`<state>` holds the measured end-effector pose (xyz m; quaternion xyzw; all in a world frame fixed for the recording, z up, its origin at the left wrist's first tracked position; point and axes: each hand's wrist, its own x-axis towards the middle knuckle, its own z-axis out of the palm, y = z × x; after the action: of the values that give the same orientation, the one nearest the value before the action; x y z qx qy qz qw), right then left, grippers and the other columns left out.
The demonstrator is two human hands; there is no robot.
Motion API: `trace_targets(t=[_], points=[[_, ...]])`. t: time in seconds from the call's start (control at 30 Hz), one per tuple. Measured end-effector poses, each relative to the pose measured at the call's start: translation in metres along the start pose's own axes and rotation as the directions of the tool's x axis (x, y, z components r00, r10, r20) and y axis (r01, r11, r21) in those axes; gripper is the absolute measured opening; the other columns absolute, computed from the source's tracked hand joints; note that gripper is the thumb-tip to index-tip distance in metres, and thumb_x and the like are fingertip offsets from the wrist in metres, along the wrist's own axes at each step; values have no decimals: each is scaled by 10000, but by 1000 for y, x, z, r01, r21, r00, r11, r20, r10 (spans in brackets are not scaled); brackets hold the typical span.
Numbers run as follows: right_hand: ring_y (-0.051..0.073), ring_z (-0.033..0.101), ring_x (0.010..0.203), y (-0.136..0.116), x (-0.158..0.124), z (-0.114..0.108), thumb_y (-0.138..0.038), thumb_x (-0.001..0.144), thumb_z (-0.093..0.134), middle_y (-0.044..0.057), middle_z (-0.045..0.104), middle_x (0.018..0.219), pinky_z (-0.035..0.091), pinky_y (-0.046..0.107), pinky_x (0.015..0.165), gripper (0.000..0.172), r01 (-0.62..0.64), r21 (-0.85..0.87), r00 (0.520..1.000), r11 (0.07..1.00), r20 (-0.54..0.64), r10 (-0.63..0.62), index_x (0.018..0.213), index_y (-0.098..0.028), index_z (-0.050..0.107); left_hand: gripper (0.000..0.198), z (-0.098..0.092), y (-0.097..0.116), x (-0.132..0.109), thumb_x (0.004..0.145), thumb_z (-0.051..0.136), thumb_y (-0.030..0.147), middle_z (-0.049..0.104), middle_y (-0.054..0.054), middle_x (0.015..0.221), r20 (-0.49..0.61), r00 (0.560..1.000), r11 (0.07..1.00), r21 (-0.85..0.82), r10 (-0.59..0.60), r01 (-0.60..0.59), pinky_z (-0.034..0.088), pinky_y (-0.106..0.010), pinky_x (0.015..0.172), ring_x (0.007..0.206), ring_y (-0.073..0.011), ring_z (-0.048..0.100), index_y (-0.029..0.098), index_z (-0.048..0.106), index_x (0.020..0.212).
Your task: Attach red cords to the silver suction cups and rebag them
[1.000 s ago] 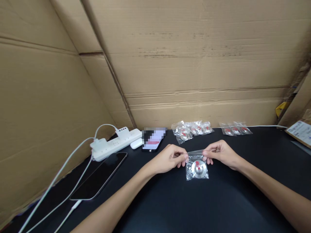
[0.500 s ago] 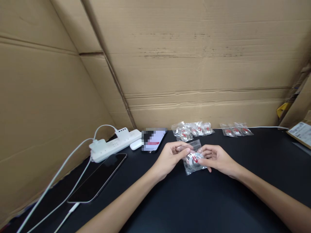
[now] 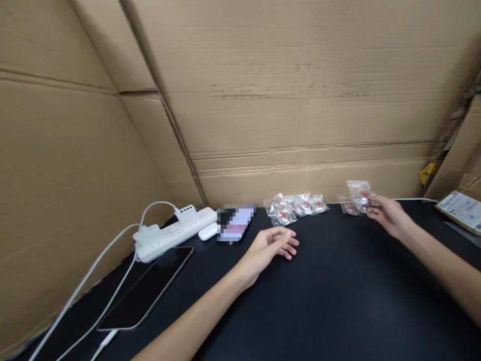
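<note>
Head view: the right hand (image 3: pixel 387 213) is pinching a clear plastic bag (image 3: pixel 358 188) between thumb and fingers. Inside it, a silvery metal disc (image 3: pixel 361 203) with a red mark is showing, partly hidden by the fingertips. The bag is standing upright near the far edge of the black tabletop (image 3: pixel 319 301); whether its bottom is touching the surface, I cannot tell. Just left of it, another bagged disc (image 3: pixel 351 208) is lying on the tabletop.

The left hand (image 3: pixel 268 248) is hovering over or resting on the tabletop, its fingers half bent and loosely parted. Beyond its fingertips, a cluster of bagged discs (image 3: pixel 284 216) is lying close together, some overlapping. To the left, a smartphone (image 3: pixel 240 218) with a lit, partly pixelated screen is lying beside a small white rounded case (image 3: pixel 208 231). Next to that case, a white power strip (image 3: pixel 173 234) is holding plugged-in adapters, and a dark-screened tablet (image 3: pixel 150 288) is lying in front. A labelled parcel (image 3: pixel 460 210) is lying at far right, while a cardboard wall (image 3: pixel 300 115) is rising behind everything.
</note>
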<state>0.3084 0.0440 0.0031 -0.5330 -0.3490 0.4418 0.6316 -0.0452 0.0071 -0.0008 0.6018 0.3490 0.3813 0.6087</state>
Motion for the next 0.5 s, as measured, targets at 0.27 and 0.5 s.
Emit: trace_targets(t=[0.27, 0.5], points=[[83, 466, 384, -4, 57, -95, -205, 776, 696, 19, 605, 561, 396, 164, 334, 130, -97, -317, 951, 943, -309, -6, 699, -178, 594, 366, -4, -2, 3, 883, 625, 447, 695, -113, 866, 59, 998, 997, 76, -24, 19, 510, -293, 690, 754, -180, 642, 94, 675, 968], [136, 472, 412, 11, 82, -108, -327, 766, 694, 24, 520, 460, 317, 221, 364, 226, 35, -723, 971, 690, -140, -196, 634, -150, 645, 344, -6, -2, 4, 878, 637, 430, 696, -101, 848, 94, 995, 997, 75, -35, 28, 504, -295, 695, 720, -163, 633, 99, 677, 960]])
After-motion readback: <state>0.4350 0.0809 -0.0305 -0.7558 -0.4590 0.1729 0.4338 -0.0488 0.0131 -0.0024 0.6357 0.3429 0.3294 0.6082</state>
